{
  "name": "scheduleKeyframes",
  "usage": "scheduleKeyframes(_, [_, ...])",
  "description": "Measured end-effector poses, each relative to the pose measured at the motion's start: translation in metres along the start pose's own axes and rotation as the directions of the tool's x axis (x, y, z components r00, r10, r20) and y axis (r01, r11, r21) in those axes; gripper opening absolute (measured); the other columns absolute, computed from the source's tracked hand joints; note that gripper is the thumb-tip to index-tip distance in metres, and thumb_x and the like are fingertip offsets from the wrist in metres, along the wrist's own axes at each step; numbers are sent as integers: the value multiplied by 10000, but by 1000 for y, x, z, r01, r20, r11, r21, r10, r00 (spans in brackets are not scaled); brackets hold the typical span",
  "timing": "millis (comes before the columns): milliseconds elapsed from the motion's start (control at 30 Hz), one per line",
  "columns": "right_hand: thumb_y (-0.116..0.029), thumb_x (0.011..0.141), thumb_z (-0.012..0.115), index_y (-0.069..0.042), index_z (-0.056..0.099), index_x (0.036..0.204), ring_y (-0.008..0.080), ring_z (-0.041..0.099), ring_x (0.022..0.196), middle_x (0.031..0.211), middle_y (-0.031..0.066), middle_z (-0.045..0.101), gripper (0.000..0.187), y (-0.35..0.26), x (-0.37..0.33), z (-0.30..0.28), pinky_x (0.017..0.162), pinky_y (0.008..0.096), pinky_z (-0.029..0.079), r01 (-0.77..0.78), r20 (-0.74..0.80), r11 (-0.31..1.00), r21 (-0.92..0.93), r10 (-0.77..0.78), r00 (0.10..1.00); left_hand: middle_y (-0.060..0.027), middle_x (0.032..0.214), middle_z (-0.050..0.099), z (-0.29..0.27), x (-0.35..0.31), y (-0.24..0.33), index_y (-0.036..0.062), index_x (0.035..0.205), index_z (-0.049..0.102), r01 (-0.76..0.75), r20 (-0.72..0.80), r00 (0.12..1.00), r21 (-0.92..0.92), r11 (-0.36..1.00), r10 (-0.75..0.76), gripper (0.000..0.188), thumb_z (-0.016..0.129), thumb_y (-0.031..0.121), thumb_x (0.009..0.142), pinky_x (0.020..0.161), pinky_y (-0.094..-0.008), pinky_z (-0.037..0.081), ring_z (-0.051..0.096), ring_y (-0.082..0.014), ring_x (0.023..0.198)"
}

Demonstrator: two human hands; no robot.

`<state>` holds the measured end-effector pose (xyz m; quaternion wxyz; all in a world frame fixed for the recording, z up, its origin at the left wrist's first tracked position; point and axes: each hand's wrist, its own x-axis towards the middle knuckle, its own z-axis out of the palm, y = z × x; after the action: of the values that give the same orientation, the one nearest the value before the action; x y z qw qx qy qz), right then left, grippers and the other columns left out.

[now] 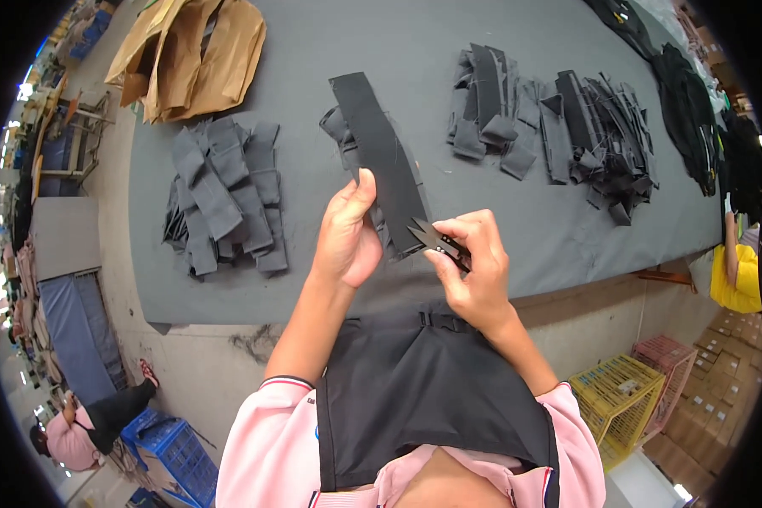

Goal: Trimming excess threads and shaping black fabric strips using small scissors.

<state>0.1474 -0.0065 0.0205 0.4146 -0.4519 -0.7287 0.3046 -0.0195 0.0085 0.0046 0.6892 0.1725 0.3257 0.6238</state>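
My left hand (349, 233) grips a long dark fabric strip (378, 144) by its left edge, thumb on top. The strip slants over the table, and a folded part of it or another piece shows behind it. In my right hand (476, 262) is a pair of black thread snips (438, 240), pinched between thumb and fingers. The snips' blades are apart, with their tips at the strip's lower right end. Whether the blades touch the cloth or a thread, I cannot tell.
Grey cloth covers the table (313, 34). A pile of grey strips (224, 195) lies left; frayed dark strips (601, 140) and another bundle (493, 110) lie right. A brown paper bag (195, 63) stands far left. Yellow crate (618, 394), blue crate (173, 453) and a seated person (76, 432) are beyond.
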Motion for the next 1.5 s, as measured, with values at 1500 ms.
scheduleKeyframes(1500, [-33, 673, 725, -49, 625, 881, 190, 506, 523, 708, 61, 475, 231, 11, 15, -3, 483, 289, 435, 298, 3, 938, -177, -302, 953, 14, 965, 598, -6, -11, -10, 53, 1030, 593, 161, 27, 987, -40, 986, -160, 239, 563, 266, 926, 826, -252, 408, 516, -65, 902])
